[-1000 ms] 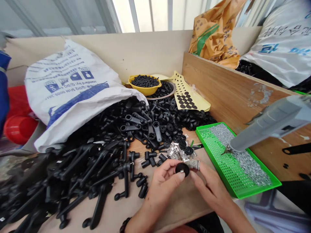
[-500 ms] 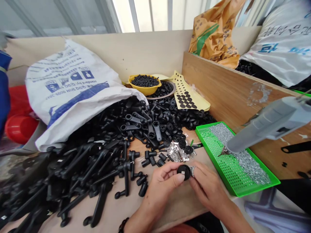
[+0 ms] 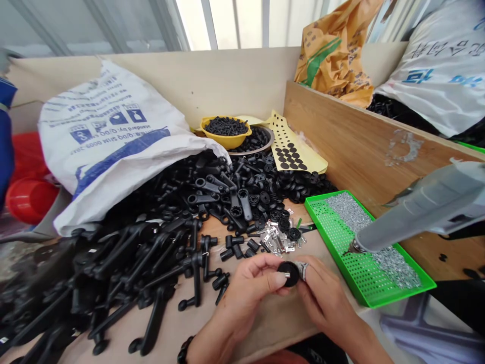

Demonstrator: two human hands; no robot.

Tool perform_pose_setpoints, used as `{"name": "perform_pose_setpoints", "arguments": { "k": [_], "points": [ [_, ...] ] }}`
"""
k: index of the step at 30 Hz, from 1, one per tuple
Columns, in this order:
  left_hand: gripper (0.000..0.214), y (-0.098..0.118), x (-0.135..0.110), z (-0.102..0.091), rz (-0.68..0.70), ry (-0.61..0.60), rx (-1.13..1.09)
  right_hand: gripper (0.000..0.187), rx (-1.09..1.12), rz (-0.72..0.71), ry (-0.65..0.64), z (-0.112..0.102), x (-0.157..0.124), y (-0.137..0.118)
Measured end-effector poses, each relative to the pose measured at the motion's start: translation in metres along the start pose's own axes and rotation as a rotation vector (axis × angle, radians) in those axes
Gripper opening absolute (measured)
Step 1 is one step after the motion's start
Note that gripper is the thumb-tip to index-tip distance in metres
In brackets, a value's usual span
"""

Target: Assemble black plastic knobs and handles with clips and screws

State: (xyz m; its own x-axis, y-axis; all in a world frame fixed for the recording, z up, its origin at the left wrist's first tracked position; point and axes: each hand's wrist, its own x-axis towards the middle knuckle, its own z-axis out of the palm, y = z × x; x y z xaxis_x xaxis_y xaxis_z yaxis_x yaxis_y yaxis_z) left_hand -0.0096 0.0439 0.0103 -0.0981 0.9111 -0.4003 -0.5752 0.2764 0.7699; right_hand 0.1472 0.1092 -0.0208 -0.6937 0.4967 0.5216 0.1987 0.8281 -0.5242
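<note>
A black round plastic disc is held between both hands, low over the front of the table. My left hand is closed on its left side, the thumb pressing a small metal clip against its face. My right hand has bent fingers gripping the disc's right edge. A crinkled grey covering shows at that hand's fingertip. Just beyond the hands lie loose metal clips, black ribbed discs and short black cylinders.
Black crank handles crowd the left. A white sack lies behind them, beside piled black parts. At right, a grey power screwdriver angles over a green tray of small screws. A yellow bowl and sticker sheet stand behind.
Both hands and the disc have shifted slightly right and down. The screwdriver's body sits a little lower, its tip still over the tray.
</note>
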Motion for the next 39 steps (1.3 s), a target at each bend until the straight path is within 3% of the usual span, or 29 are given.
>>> {"name": "perform_pose_setpoints", "arguments": {
  "k": [3,11,19,29,39],
  "points": [
    [0.023,-0.001,0.0,-0.001,-0.016,-0.021,0.006,0.017,-0.018,-0.008,-0.018,0.0,-0.001,0.002],
    [0.024,-0.01,-0.001,0.004,-0.097,-0.075,-0.151,0.023,-0.211,-0.11,0.201,0.008,-0.011,0.009],
    [0.022,-0.007,0.0,0.008,-0.036,-0.019,-0.065,0.018,-0.222,-0.107,0.141,0.007,-0.012,0.008],
    [0.025,-0.011,0.001,0.01,-0.121,0.0,-0.098,0.018,-0.21,-0.056,0.08,0.005,-0.014,0.009],
    [0.019,-0.022,0.005,0.011,-0.099,0.044,0.004,0.018,-0.203,-0.033,0.07,0.007,-0.027,0.014]
  ]
}}
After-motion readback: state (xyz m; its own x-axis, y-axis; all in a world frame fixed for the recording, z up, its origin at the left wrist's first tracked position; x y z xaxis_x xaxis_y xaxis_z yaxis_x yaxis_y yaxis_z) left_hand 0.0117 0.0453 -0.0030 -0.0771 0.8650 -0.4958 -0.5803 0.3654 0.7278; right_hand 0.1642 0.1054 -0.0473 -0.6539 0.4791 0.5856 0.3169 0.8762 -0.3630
